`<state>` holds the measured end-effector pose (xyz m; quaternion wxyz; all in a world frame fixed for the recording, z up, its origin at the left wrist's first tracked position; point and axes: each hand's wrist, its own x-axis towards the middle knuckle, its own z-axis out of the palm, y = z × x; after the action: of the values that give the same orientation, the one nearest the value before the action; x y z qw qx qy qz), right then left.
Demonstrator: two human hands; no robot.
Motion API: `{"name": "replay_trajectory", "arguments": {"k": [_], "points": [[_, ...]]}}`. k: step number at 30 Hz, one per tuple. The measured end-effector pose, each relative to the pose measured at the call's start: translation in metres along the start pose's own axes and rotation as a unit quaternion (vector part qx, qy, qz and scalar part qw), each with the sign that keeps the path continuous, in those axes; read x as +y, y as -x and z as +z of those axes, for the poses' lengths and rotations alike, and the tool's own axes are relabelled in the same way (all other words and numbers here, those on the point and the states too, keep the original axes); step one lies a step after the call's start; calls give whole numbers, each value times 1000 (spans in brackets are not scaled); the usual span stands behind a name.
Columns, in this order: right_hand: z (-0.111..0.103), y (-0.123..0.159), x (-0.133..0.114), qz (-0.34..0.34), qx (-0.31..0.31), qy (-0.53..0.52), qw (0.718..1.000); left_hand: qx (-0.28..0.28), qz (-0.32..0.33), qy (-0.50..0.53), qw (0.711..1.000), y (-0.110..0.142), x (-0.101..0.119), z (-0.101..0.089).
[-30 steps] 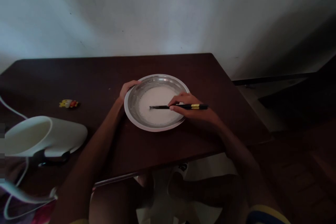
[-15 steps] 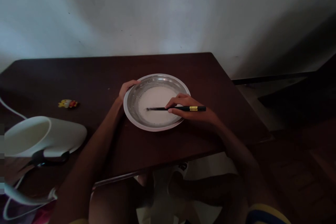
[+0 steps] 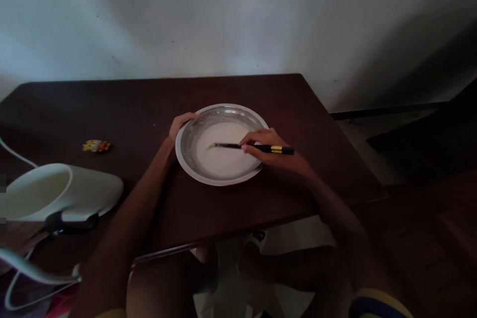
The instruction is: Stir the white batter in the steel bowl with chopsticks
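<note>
Right hand [image 3: 270,139]: clamped on slim black gold-banded stick [image 3: 266,148] | axis: crosswise over round silver metal bowl [image 3: 219,182], tip leftward from grip, at white liquid [image 3: 223,163] | left hand [image 3: 181,123]: grips bowl's left rim, farther from stick

One head-worn view — facing forward, down at the hands.

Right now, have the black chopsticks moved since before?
Yes, the chopsticks moved: against the bowl, their tips are now closer to its wall-side edge.
</note>
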<state>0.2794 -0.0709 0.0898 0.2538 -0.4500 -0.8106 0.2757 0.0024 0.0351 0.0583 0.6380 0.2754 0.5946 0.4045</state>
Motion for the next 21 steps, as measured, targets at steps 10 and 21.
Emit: {"name": "replay_trajectory", "arguments": {"k": [10,21], "points": [[-20,7,-2,-18,-88,-50,995,-6,-19,8,1000,-2,-2,-3],[-35,11,0,46,-20,-20,999,1,-24,1,1000,2,0,0]]}}
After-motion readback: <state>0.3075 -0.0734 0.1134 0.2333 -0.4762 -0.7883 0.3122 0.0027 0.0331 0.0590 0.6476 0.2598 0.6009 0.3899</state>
